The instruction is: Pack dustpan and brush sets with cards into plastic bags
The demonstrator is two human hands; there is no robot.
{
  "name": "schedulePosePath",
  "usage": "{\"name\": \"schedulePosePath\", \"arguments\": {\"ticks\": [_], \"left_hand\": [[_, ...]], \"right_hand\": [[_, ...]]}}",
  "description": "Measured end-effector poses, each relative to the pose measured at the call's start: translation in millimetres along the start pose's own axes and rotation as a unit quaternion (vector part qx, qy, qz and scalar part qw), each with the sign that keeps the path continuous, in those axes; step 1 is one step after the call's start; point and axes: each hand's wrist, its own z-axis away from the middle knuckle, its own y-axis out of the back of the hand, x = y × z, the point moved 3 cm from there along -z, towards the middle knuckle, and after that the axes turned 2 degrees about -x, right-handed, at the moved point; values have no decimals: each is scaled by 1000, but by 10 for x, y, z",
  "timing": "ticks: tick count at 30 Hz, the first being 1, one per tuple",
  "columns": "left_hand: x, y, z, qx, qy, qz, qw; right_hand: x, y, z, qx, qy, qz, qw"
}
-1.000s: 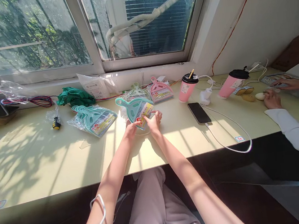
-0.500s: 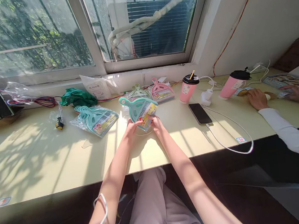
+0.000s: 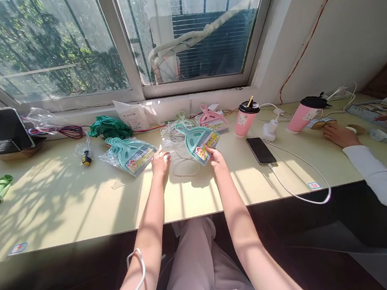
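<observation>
Teal and labelled, a dustpan (image 3: 195, 140) is clamped between thumb and fingers of the right hand (image 3: 218, 159) above the table (image 3: 197, 203); the left hand (image 3: 161, 162) is beside stacked dustpans (image 3: 127, 154), its grip impossible to tell. Beyond lies a pink dustpan (image 3: 207, 115), then the window (image 3: 133, 49).

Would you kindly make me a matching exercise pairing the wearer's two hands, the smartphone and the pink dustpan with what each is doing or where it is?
Column one
1. Right hand
2. Left hand
3. Smartphone
4. Pink dustpan

Column two
A. Lying on the table with a white cable plugged in
B. Towards the window, just left of a pink cup
C. Gripping a teal dustpan set by its label end
D. At the right end of a pile of teal dustpan sets

Pairs: 1-C, 2-D, 3-A, 4-B
</observation>
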Motion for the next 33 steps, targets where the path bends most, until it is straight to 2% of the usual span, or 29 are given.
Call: {"name": "schedulePosePath", "arguments": {"ticks": [4, 8, 10, 12, 14, 17, 19, 22, 27, 30, 33], "left_hand": [[81, 20, 12, -1, 6, -39, 999], [102, 50, -56, 72, 40, -32, 996], [97, 34, -142, 83, 27, -24, 996], [96, -4, -256, 59, -7, -23, 998], [88, -51, -375, 23, -25, -26, 999], [72, -117, -518, -17, -21, -25, 999], [66, -147, -573, -19, -13, -35, 999], [74, -173, -598, -7, -12, -53, 998], [147, -159, -568, -17, -50, -106, 993], [175, -114, -561, -51, -65, -154, 985], [165, -52, -550, -99, -113, -168, 974]], "right_hand": [[-78, 87, 12, 6, -28, 73, 997], [-123, 120, 58, -28, -65, 138, 988], [-131, 113, 86, -56, -80, 175, 980], [-135, 103, 104, -63, -84, 199, 974], [-135, 98, 107, -43, -82, 207, 974], [-128, 91, 97, 0, -77, 204, 976], [-118, 83, 89, 8, -74, 196, 978], [-100, 77, 81, -7, -74, 189, 979], [-88, 100, 76, -8, -69, 196, 978], [-81, 102, 78, -1, -67, 196, 978], [-75, 84, 92, -2, -70, 197, 978]]}}
